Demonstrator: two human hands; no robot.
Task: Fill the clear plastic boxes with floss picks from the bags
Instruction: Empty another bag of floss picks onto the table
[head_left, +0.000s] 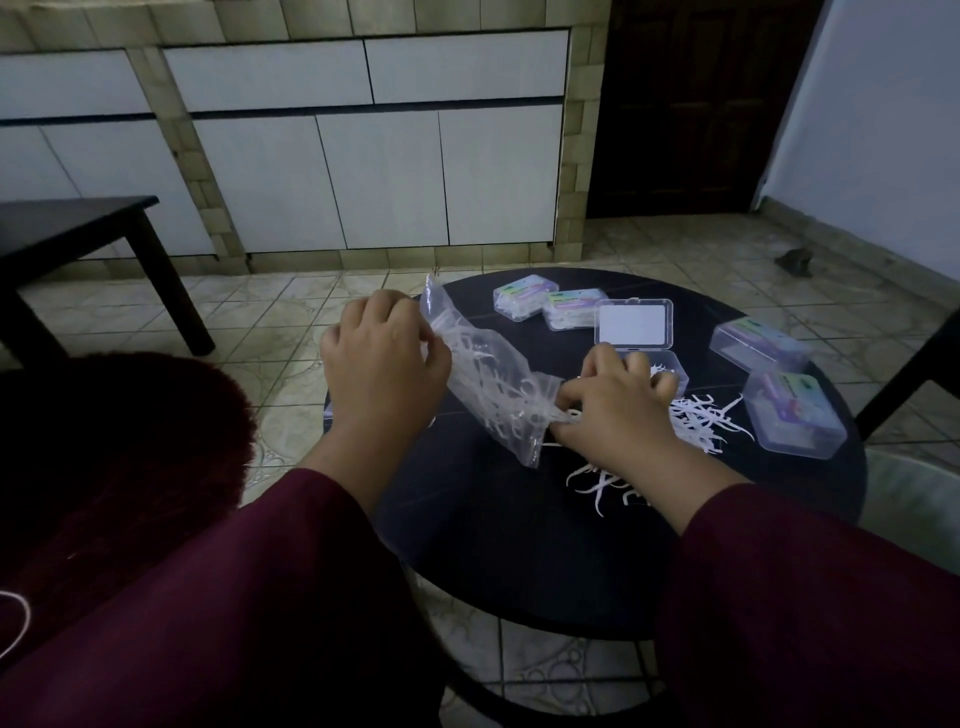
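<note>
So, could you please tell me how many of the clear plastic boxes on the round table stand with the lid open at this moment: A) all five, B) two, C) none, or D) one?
D: only the open box just beyond the right hand has its lid raised; the two closed boxes at the back and the two closed boxes on the right are shut.

white floss picks (696, 421), black table (545, 545), maroon sleeves (291, 597)
</note>
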